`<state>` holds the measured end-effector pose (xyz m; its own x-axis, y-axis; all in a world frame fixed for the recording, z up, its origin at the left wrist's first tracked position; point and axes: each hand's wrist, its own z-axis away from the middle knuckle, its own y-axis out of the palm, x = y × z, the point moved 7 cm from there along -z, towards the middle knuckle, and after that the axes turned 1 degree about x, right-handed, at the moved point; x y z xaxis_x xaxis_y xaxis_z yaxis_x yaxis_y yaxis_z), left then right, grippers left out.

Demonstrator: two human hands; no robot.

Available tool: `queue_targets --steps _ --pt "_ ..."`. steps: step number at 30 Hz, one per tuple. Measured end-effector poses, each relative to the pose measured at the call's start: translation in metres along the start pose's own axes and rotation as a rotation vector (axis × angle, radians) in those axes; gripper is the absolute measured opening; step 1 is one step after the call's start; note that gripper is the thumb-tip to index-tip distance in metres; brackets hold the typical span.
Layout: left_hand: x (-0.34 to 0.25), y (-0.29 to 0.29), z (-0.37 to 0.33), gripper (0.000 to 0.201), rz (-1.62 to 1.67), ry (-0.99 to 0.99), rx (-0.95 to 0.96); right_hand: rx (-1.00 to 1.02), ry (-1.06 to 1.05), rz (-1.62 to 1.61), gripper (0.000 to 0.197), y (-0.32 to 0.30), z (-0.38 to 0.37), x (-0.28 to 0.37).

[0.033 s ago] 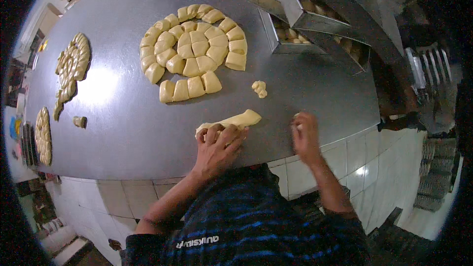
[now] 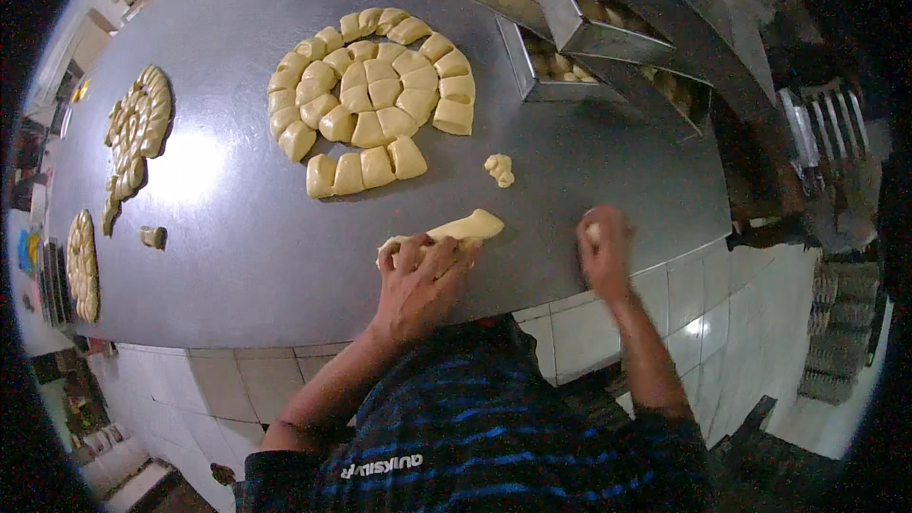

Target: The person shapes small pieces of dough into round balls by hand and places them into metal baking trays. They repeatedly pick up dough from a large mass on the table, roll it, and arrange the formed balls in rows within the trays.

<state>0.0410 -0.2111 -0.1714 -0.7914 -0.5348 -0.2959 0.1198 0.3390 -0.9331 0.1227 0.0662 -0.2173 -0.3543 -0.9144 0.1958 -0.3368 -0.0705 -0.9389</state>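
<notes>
From where I stand, the work looks like portioning and rounding dough. The left hand (image 2: 416, 290) lies over a thick dough strip (image 2: 477, 225) near the front edge of the worktop (image 2: 560, 147), fingers spread and bent across its near side, with the strip's far right end poking out past the knuckles. The right hand (image 2: 608, 252), off to the right and well apart from the strip, is curled around a small pale dough lump (image 2: 594, 232); it's blurred, so I can't tell whether the lump is pressed to the steel or lifted.

I'd judge the rounding of that lump to be the step in hand, with the left hand steadying the strip. The next move would call for a loose, cupped grip on the right, enough to keep the lump together without flattening it, while the left stays light so the strip isn't squashed.

A knobbly dough scrap (image 2: 500, 170) sits between the strip and the tins (image 2: 570, 92); beyond the strip lie a row of four dough pieces (image 2: 377, 169) and a big round of cut dough (image 2: 384, 93).

Against the earlier frame, the right hand has swung a little further right, and the lump shows more clearly in it. The left hand and the strip have hardly shifted.
</notes>
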Motion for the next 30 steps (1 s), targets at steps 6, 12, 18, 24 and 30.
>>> queue_targets --steps 6,12,18,24,30 --pt "0.001 -0.017 0.009 0.035 0.115 0.191 0.075 -0.007 0.099 -0.211 0.024 -0.014 -0.042 0.028" --pt "0.020 -0.032 0.079 0.027 0.573 0.044 0.209 -0.013 0.436 -0.204 0.023 -0.028 -0.026 -0.071" --pt "0.068 -0.021 0.150 0.027 0.857 -0.725 -0.038 -0.134 -0.190 -0.201 0.024 -0.021 -0.020 -0.005" --pt "0.056 -0.043 0.094 0.033 0.561 -0.468 -0.045 -0.068 0.353 -0.322 0.018 -0.028 -0.070 -0.081" --pt "0.046 -0.035 0.079 0.046 0.841 -0.849 -0.109 -0.092 0.131 -0.081 0.020 -0.037 -0.043 -0.114"
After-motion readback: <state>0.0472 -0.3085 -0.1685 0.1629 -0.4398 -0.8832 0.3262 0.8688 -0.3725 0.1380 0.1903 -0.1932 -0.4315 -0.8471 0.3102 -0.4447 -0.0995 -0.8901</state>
